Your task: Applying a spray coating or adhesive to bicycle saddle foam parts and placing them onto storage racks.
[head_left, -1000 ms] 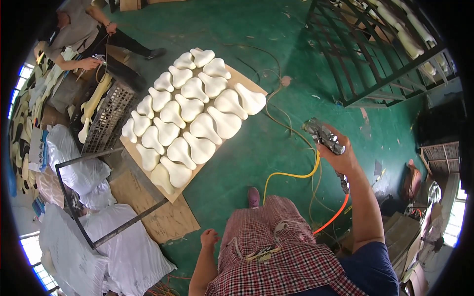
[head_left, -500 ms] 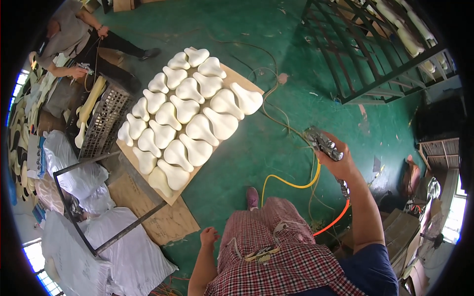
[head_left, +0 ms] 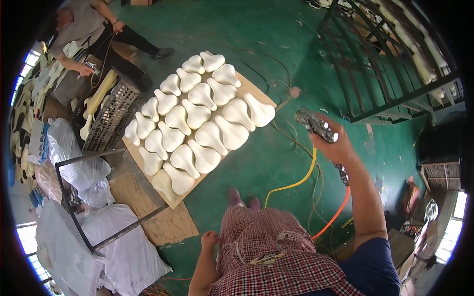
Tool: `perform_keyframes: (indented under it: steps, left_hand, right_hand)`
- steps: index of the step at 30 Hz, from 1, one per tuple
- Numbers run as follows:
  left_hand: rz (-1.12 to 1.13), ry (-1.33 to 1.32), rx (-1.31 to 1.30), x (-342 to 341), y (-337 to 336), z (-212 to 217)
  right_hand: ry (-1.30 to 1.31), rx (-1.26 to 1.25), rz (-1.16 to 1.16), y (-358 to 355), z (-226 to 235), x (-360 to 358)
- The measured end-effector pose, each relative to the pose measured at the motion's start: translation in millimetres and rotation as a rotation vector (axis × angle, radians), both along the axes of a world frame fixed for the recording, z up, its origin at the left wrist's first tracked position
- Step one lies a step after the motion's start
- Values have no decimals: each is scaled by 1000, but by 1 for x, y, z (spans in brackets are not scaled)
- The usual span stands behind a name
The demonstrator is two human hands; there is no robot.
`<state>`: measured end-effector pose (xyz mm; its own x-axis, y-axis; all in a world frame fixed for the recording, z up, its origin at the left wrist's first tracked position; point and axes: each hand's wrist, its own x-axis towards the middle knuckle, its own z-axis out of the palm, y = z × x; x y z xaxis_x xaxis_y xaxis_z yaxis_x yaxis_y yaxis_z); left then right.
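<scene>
My right hand (head_left: 335,147) is closed round a silver spray gun (head_left: 315,124), held out to the right of the board. A yellow hose (head_left: 295,184) and an orange hose (head_left: 336,216) run from the gun. To the left, a tan board (head_left: 244,86) bears rows of cream-white, saddle-shaped pieces (head_left: 198,114), broad at one end and narrow at the other. One piece at the near corner (head_left: 163,182) looks yellower. My left hand (head_left: 210,240) hangs beside the checked apron (head_left: 266,241) with its fingers curled, and nothing shows in it.
A co-worker (head_left: 81,27) holds another spray gun beside a dark perforated crate (head_left: 112,116) at far left. White sacks (head_left: 123,241) and a metal frame (head_left: 131,224) stand near left. A dark rack (head_left: 380,93) rises at far right. Thin hoses (head_left: 284,121) trail over the green floor.
The board and surroundings have shifted right and slightly down in view. My right hand, still gripping the spray gun, sits a little farther left and up. Both shoes now show below the apron.
</scene>
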<state>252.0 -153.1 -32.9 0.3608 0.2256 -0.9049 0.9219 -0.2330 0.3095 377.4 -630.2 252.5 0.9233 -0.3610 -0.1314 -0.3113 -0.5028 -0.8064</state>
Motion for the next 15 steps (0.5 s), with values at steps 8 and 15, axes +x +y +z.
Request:
perform_keyframes:
  steps: [8,15]
  left_hand:
    - [32,94,-19,35,-2,-7]
    - [-301,-59,-4,100,3,-32]
  right_hand:
    - [-116,43,-2,3,-3,98]
    - [-33,25,76,3,3,161]
